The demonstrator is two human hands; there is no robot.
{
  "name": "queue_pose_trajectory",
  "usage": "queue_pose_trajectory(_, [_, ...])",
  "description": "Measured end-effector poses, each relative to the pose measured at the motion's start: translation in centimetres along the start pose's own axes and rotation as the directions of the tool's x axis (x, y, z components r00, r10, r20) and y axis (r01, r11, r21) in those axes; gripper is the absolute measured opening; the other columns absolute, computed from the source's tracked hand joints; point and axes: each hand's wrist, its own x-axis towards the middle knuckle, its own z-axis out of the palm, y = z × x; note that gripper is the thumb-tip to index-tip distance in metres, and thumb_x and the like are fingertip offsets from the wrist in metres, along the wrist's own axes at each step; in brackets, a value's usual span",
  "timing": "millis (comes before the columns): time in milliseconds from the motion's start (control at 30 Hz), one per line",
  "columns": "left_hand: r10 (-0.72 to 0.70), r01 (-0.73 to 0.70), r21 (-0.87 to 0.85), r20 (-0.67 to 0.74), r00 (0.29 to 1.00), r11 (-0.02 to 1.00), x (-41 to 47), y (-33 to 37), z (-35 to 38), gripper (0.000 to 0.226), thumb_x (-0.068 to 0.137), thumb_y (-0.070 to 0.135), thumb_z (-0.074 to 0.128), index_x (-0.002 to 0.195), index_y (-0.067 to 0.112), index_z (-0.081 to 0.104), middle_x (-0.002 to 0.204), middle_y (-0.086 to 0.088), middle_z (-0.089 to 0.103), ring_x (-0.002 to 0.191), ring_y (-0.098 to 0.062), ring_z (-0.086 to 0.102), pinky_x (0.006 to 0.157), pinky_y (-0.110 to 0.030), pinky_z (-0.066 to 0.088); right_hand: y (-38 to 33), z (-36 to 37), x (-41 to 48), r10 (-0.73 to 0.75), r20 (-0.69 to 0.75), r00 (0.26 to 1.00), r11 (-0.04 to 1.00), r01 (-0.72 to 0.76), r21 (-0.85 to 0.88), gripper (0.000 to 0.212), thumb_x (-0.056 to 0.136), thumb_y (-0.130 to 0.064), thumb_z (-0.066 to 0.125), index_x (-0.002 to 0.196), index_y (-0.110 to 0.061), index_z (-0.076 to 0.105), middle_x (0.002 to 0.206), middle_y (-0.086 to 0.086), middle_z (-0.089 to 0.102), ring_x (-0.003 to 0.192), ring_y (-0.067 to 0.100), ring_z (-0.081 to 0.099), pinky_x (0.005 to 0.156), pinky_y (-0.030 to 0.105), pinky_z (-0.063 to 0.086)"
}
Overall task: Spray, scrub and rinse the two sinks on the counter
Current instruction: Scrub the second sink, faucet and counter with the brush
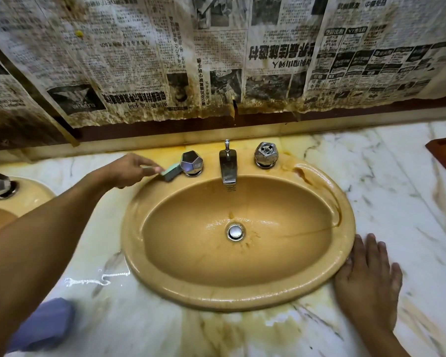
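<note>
Scrubbing the tan oval sink rim, we advise firm strokes; left fingers pinch the green sponge, right fingers spread.

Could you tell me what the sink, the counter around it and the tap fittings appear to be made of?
The sink looks like glazed ceramic, tan and glossy, with light glinting on its wet rim. The counter seems polished marble or a look-alike: white, grey-veined, yellow-stained. The spout, left handle and right handle look like chromed metal: mirror-bright facets, some tarnish.
</note>
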Motion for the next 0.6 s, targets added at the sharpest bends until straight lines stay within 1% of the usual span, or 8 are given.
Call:
queue_pose_trajectory(67, [0.038, -0.041, 0.034, 0.075, 0.996, 0.999, -1.9, -0.8, 0.4, 0.015, 0.097, 0.039, 0.068, 0.108, 0.036, 0.079, 0.075, 0.006, 0.068, 0.054, -0.008, 0.047, 0.048, -0.023, 0.037, 0.0, 0.0, 0.0, 0.006, -0.003, 1.000, 1.000, -0.006, 0.006, 0.067, 0.094, -0.035, 0.024, 0.156, -0.015, 0.039, 0.167, 0.008, 0.030, 0.155, 0.027, 0.022, 0.123, 0.057, 0.015])
queue_pose_trajectory(167, [0.092, -0.093, -0.058, -0.020, 0.996, 0.994, -1.8, -1.2, 1.7, 0.013, 0.096, 0.036, 0.072, 0.105, 0.034, 0.081, 0.105, 0.014, 0.074, 0.102, -0.012, 0.066, 0.081, -0.026, 0.051, -0.1, 0.0, 0.0, 0.008, -0.007, 1.000, 1.000, -0.008, 0.004, 0.067, 0.093, -0.034, 0.025, 0.155, -0.015, 0.041, 0.167, 0.008, 0.031, 0.155, 0.028, 0.023, 0.122, 0.057, 0.016])
queue_pose_trajectory(200, [0.063, -0.069, -0.097, -0.056, 0.996, 0.993, -1.5, -1.3, 2.1, 0.015, 0.095, 0.038, 0.073, 0.105, 0.033, 0.082, 0.106, 0.010, 0.074, 0.100, -0.014, 0.065, 0.075, -0.026, 0.051, -0.1, 0.0, 0.1, 0.005, -0.011, 1.000, 1.000, -0.005, -0.001, 0.067, 0.093, -0.034, 0.025, 0.155, -0.015, 0.041, 0.166, 0.008, 0.031, 0.155, 0.028, 0.023, 0.122, 0.058, 0.017])
queue_pose_trajectory(267, [-0.049, 0.014, -0.224, -0.153, 0.987, 0.975, -1.4, -1.7, 2.6, 0.020, 0.095, 0.041, 0.073, 0.109, 0.029, 0.081, 0.079, 0.004, 0.066, 0.064, -0.014, 0.051, 0.047, -0.020, 0.034, 0.0, 0.0, 0.1, -0.003, -0.022, 1.000, 1.000, 0.003, -0.005, 0.067, 0.094, -0.034, 0.025, 0.155, -0.014, 0.042, 0.166, 0.010, 0.032, 0.154, 0.029, 0.025, 0.122, 0.059, 0.018])
queue_pose_trajectory(333, [-0.143, 0.065, -0.319, -0.229, 0.963, 0.946, -1.8, -2.8, 3.1, 0.024, 0.097, 0.041, 0.070, 0.112, 0.025, 0.080, 0.058, 0.005, 0.045, 0.049, -0.014, 0.028, 0.044, -0.018, 0.019, 0.0, 0.0, -0.1, -0.007, -0.024, 1.000, 1.000, 0.007, -0.002, 0.066, 0.094, -0.034, 0.025, 0.155, -0.013, 0.042, 0.166, 0.010, 0.033, 0.154, 0.030, 0.025, 0.121, 0.059, 0.019])
queue_pose_trajectory(400, [-0.125, 0.051, -0.302, -0.231, 0.965, 0.952, -2.6, -2.5, 3.9, 0.022, 0.098, 0.041, 0.070, 0.111, 0.026, 0.079, 0.064, 0.007, 0.054, 0.050, -0.013, 0.035, 0.044, -0.018, 0.023, 0.0, 0.0, -0.2, -0.005, -0.026, 1.000, 1.000, 0.005, -0.003, 0.066, 0.095, -0.034, 0.025, 0.155, -0.014, 0.042, 0.166, 0.011, 0.033, 0.154, 0.030, 0.025, 0.121, 0.060, 0.019])
queue_pose_trajectory(533, [-0.043, -0.008, -0.228, -0.220, 0.975, 0.974, -0.5, 0.7, 4.1, 0.020, 0.097, 0.042, 0.070, 0.110, 0.029, 0.077, 0.104, -0.003, 0.071, 0.077, -0.009, 0.057, 0.058, -0.024, 0.041, -0.3, -0.2, -0.1, -0.004, -0.016, 1.000, 1.000, 0.004, -0.003, 0.067, 0.095, -0.036, 0.022, 0.155, -0.014, 0.041, 0.165, 0.011, 0.033, 0.154, 0.030, 0.025, 0.122, 0.060, 0.019])
queue_pose_trajectory(600, [-0.006, -0.035, -0.181, -0.219, 0.976, 0.983, 0.9, 2.4, 3.7, 0.021, 0.099, 0.040, 0.068, 0.112, 0.024, 0.076, 0.092, -0.004, 0.066, 0.065, -0.010, 0.049, 0.059, -0.025, 0.037, -0.2, -0.2, -0.1, -0.006, -0.015, 1.000, 1.000, 0.006, -0.004, 0.067, 0.095, -0.036, 0.023, 0.155, -0.014, 0.041, 0.165, 0.011, 0.033, 0.154, 0.030, 0.025, 0.122, 0.060, 0.019])
